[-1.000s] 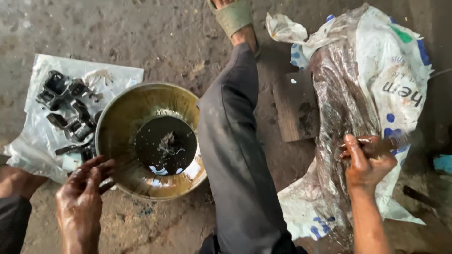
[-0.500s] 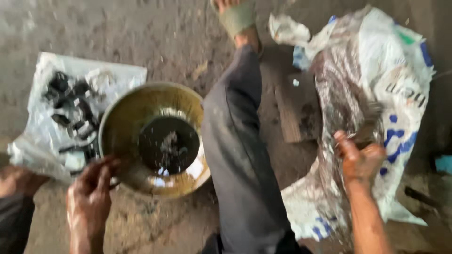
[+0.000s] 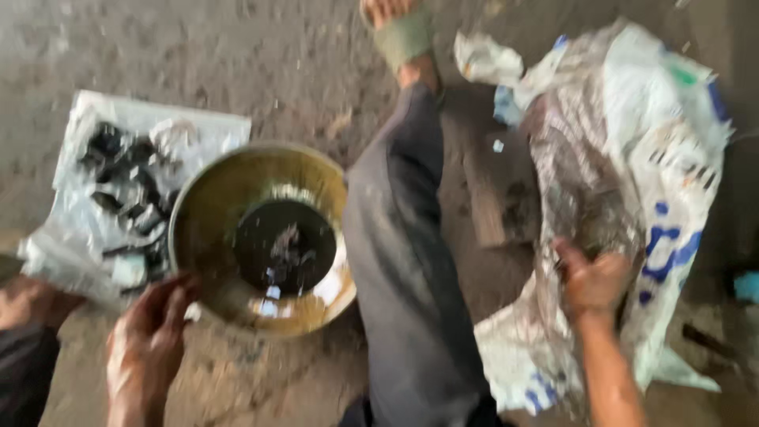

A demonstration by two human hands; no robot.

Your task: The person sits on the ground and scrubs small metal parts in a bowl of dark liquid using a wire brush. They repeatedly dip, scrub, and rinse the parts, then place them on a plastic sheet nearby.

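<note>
blur: whole view smeared | right hand (image 3: pixel 594 281): grip unreadable | dark parts (image 3: pixel 126 178) on plastic sheet (image 3: pixel 83 245): shapes unclear | foot (image 3: pixel 399 32): cut by top edge

Brass-yellow bowl (image 3: pixel 229 198), white sack (image 3: pixel 672 142) with blue-and-green print, grey trouser leg (image 3: pixel 403 261).

Rough repair workshop, work done at ground level. Bare, stained concrete floor (image 3: pixel 261 55) fills frame, grimy and dusty. Left of frame: plastic sheet (image 3: pixel 87 237) spread on floor, carrying small dark metal parts (image 3: pixel 126 178). Centre: metal basin (image 3: pixel 207 213) with dark oily liquid. Right: worn woven sack (image 3: pixel 672 158) as ground cover. Worker seated on floor, trouser leg (image 3: pixel 403 261) stretched out, sandalled foot (image 3: pixel 399 32) at top.
</note>
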